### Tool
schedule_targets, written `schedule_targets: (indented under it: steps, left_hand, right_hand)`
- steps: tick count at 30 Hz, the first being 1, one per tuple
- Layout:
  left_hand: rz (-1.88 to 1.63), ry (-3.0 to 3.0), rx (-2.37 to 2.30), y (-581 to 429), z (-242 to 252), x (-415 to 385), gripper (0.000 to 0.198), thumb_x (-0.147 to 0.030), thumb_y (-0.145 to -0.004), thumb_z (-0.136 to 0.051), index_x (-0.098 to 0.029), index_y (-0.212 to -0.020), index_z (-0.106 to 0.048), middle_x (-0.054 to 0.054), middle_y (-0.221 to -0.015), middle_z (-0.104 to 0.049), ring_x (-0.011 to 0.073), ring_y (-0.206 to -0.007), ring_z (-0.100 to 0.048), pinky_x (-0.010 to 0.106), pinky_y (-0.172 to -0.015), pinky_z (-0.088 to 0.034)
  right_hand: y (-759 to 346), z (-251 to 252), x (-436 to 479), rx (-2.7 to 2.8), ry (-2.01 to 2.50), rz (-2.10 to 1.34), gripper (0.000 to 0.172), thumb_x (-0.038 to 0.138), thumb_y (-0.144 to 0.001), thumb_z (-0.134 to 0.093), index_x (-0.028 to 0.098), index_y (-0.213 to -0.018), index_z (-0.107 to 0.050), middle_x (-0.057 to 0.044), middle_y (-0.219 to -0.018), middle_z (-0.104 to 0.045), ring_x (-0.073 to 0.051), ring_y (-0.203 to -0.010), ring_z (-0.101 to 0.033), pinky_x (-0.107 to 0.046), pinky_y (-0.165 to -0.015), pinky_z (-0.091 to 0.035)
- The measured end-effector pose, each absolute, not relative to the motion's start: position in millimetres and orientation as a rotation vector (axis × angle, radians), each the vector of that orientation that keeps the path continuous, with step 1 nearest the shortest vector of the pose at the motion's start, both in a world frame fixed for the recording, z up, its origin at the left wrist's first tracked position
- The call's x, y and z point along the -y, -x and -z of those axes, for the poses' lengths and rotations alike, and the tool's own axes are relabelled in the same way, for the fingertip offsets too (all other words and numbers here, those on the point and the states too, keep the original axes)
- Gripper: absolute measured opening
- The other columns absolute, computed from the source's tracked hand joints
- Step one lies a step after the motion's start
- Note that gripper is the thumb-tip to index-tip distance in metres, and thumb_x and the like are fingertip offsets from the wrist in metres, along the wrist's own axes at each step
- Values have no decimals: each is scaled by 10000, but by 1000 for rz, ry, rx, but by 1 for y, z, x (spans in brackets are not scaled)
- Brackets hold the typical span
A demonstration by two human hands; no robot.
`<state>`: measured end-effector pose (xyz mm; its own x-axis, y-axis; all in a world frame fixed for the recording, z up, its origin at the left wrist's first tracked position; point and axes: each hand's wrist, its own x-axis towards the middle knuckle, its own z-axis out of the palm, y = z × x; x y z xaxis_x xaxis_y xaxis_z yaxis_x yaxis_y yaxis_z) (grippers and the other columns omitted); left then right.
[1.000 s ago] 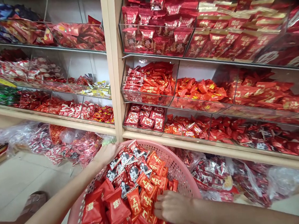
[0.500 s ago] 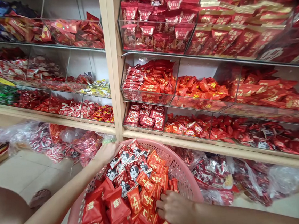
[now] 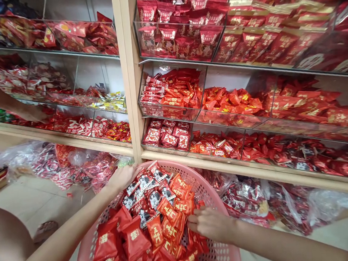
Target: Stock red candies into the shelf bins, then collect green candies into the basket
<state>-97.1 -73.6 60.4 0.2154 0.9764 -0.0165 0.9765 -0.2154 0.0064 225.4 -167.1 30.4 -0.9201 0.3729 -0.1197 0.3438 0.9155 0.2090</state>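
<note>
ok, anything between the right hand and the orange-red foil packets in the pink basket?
Nothing visible. The right hand has its fingertips on the orange-red foil packets heaped in the pink perforated plastic basket. The left hand grips the far rim, off to the side.

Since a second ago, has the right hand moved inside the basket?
Yes. The right hand has shifted up and right, toward the pink basket's far right rim, off the middle of the red packets.
</note>
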Motion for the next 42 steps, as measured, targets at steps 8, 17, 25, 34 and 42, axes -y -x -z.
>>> schedule_targets:
  steps: [8,17,25,34,42]
  left_hand:
    - [24,-2443,-1954,95,-64,75,485,-465,-932,-126,-182,-1077,-492,103,-874,-677,243,-861,-652,334,-729,-469]
    - [13,-2435,-1955,96,-64,76,463,-462,-932,-153,-186,-1068,-498,105,-894,-675,246,-883,-645,331,-733,-462]
    - [16,-2397,-1950,95,-63,72,496,-483,-927,-154,-179,-1096,-508,113,-915,-671,237,-898,-637,319,-754,-454]
    - [15,-2442,-1930,97,-61,72,503,-477,-928,-137,-177,-1124,-490,120,-907,-672,261,-895,-639,343,-735,-461]
    - [3,-2438,-1976,93,-63,74,467,-458,-930,-158,-180,-1049,-515,119,-896,-671,247,-860,-650,339,-742,-462]
  right_hand:
    - [-234,-59,167,-2811,-682,-221,97,160,-821,-551,174,-757,-622,-17,-787,-644,-173,-809,-578,-298,-676,-401]
    - [-225,-41,181,-2646,-768,-184,112,100,-710,-588,147,-640,-662,-84,-651,-646,-191,-667,-592,-306,-573,-388]
    - [-199,-21,203,-2834,-648,-116,79,186,-787,-561,186,-729,-614,-7,-664,-640,-157,-644,-599,-296,-513,-376]
    - [-191,-4,213,-2901,-577,-181,63,195,-743,-611,184,-688,-582,1,-586,-605,-152,-559,-569,-298,-474,-377]
    - [-186,27,220,-3011,-553,-168,177,355,-808,-544,210,-705,-549,29,-558,-601,-143,-453,-557,-288,-315,-248]
